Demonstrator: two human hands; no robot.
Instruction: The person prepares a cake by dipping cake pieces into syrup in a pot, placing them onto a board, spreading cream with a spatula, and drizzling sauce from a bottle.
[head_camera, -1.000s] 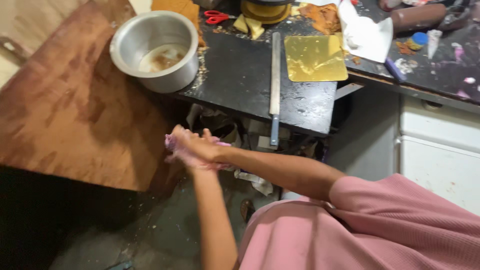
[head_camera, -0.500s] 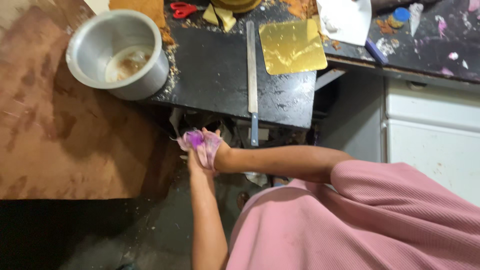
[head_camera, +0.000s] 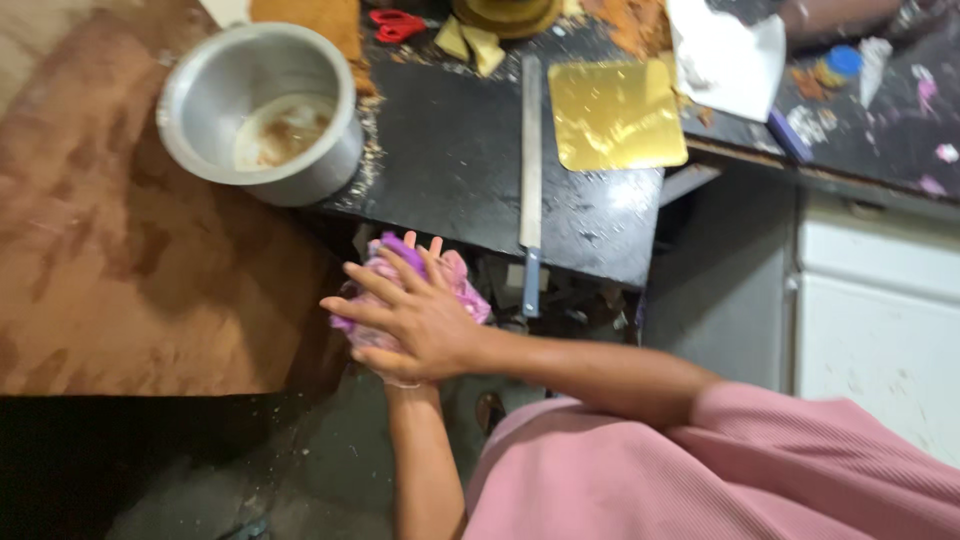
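A person in a pink ribbed garment (head_camera: 760, 470) looks down at their own two bare hands, which are pressed together around a soft lump of purple and pink dough-like material (head_camera: 415, 270). The right hand (head_camera: 415, 320) lies on top, fingers spread flat across the lump. The left hand (head_camera: 395, 365) sits underneath, mostly hidden; only its wrist and the edge of the palm show, so how its fingers lie cannot be told. The lump is squeezed between the two palms, with purple and pink bits bulging out at the far side and at the left edge. The hands hold it in the air, in front of the near edge of the desk, above a dusty grey floor (head_camera: 330, 470).

Just beyond the hands is a black desk (head_camera: 450, 160), scattered with crumbs. A long, narrow metal ruler-like blade with a blue handle (head_camera: 530, 170) lies on it, its handle end jutting over the near edge, just right of the hands. Right of that blade rests a shiny gold square board (head_camera: 615, 115). On the far left of the desk stands a round steel pot (head_camera: 260, 115) with a pale brownish residue inside. Left of the hands spreads a worn brown wooden board (head_camera: 130, 270). At the far edge lie red-handled scissors (head_camera: 398, 22). At the right stands a white cabinet (head_camera: 880, 320).
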